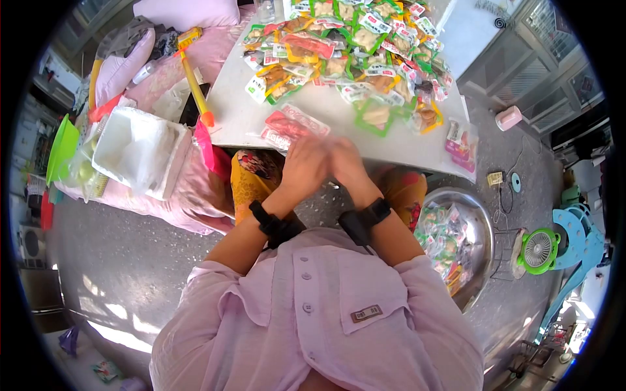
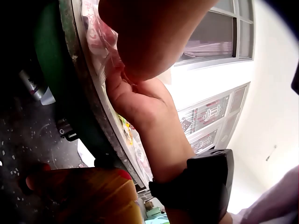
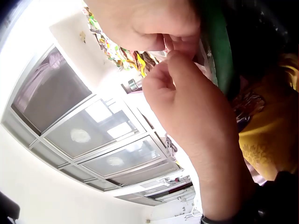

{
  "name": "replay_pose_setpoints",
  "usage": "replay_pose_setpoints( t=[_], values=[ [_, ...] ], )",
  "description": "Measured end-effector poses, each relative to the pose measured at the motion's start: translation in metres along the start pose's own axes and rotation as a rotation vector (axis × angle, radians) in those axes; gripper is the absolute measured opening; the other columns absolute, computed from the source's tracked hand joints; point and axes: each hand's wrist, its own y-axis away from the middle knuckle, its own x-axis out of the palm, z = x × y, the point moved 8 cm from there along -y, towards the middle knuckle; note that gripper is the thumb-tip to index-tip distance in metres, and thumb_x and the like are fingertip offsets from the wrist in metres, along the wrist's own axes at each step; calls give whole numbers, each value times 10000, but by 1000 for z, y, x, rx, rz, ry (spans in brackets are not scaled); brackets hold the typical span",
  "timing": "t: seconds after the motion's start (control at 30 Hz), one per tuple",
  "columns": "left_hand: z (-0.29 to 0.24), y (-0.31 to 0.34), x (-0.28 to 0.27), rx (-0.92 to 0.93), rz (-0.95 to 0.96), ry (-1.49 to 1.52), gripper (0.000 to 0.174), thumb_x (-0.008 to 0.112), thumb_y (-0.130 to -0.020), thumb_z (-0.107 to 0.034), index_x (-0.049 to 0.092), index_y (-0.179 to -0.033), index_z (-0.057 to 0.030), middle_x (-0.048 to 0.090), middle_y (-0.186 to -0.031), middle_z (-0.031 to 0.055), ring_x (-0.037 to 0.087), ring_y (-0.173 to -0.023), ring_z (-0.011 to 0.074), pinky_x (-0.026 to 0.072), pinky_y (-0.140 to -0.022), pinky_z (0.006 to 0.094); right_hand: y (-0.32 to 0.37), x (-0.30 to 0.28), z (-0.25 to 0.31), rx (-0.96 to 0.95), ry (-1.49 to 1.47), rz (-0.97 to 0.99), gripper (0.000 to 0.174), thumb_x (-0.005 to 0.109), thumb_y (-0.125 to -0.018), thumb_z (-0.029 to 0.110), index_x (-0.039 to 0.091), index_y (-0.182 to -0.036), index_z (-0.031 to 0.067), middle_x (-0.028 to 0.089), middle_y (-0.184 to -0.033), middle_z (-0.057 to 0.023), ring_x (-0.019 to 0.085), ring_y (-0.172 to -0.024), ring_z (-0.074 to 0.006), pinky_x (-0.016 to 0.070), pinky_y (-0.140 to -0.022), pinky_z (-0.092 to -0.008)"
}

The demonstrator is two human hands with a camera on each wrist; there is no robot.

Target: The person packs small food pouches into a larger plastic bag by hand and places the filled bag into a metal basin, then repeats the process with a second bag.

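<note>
A clear plastic packet with red print and reddish contents [image 1: 295,126] lies at the table's front edge, its near corner running in under the fingers. My left hand [image 1: 305,166] grips that corner with curled fingers. Close against it, my right hand [image 1: 347,168] pinches at the same corner, thumb and finger together in the right wrist view. The packet's film [image 2: 100,39] also shows beside both hands in the left wrist view. Between the fingertips, the pinched part is mostly hidden.
Many sealed food packets [image 1: 365,39] are heaped across the white table [image 1: 231,127]. A pink packet [image 1: 462,143] lies at its right corner. On the floor, a metal basin [image 1: 482,241] holds more packets. A white foam box [image 1: 134,146] stands on the bed at left.
</note>
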Motion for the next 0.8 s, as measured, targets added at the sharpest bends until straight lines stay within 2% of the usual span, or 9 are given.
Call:
replay_pose_setpoints(
  t=[0.13, 0.23, 0.33, 0.37, 0.5, 0.57, 0.63, 0.7, 0.8],
  values=[
    [-8, 8, -3, 5, 2, -140, 292, 576, -622, -92, 528, -909, -72, 461, -1032, 134, 402, -1022, 324, 304, -871, 440, 2, -31, -9, -44, 134, 21, 124, 485, -744, 110, 506, -849, 46, 533, -751, -50, 540, -651, -144, 425, -501, -228],
    [3, 19, 9, 55, 20, -226, 290, 570, -624, -92, 535, -912, -80, 453, -1042, 128, 395, -1034, 319, 298, -876, 446, 18, -42, -5, 78, 254, -138, 180, 500, -744, 157, 492, -890, 53, 526, -721, -35, 534, -653, -130, 435, -530, -242],
    [1, 18, 16, 146, 15, -204, 249, 539, -638, -75, 546, -886, -64, 456, -1038, 126, 399, -1027, 322, 308, -870, 446, 18, -57, -16, 161, 351, -24, 274, 527, -752, 236, 461, -946, 54, 511, -787, -54, 526, -687, -157, 439, -566, -276],
    [8, 16, 10, 150, 20, -188, 260, 541, -636, -103, 550, -894, -75, 471, -1014, 114, 396, -1032, 320, 302, -875, 448, 22, -55, -18, 210, 264, -15, 308, 536, -751, 270, 454, -957, 57, 501, -819, -64, 522, -699, -167, 440, -577, -286],
    [-9, -1, -13, 160, -16, -67, 192, 518, -655, -8, 541, -846, -2, 515, -960, 138, 437, -980, 349, 331, -848, 447, 32, -23, -19, 327, -120, 20, 443, 558, -744, 398, 425, -1003, 64, 444, -963, -109, 507, -736, -214, 445, -609, -322],
    [-26, -9, -25, 194, -16, -54, 187, 508, -669, 5, 540, -853, 3, 514, -986, 140, 431, -1001, 349, 324, -861, 443, 30, -7, -11, 306, -228, 165, 444, 561, -742, 402, 429, -1003, 68, 467, -923, -91, 512, -737, -204, 443, -618, -331],
    [-37, -12, -28, 220, 27, -22, 195, 507, -674, 4, 540, -866, 4, 512, -1004, 141, 420, -1026, 349, 302, -883, 448, 38, 18, 11, 203, -271, 267, 432, 565, -743, 388, 429, -1002, 69, 483, -873, -71, 519, -740, -194, 446, -649, -351],
    [-50, -15, -32, 243, 40, -30, 198, 497, -686, 4, 536, -880, 6, 508, -1015, 141, 413, -1043, 346, 290, -894, 451, 52, 34, 32, 146, -184, 292, 353, 490, -797, 360, 474, -1004, 75, 516, -938, -51, 517, -870, -190, 448, -720, -376],
    [-71, -21, -41, 272, 59, -34, 202, 478, -709, 4, 530, -904, 7, 500, -1033, 142, 407, -1056, 344, 278, -901, 455, 52, 31, 39, 148, 55, 185, 320, 502, -797, 317, 484, -961, 43, 522, -890, -70, 531, -826, -184, 474, -660, -356]
  ],
)
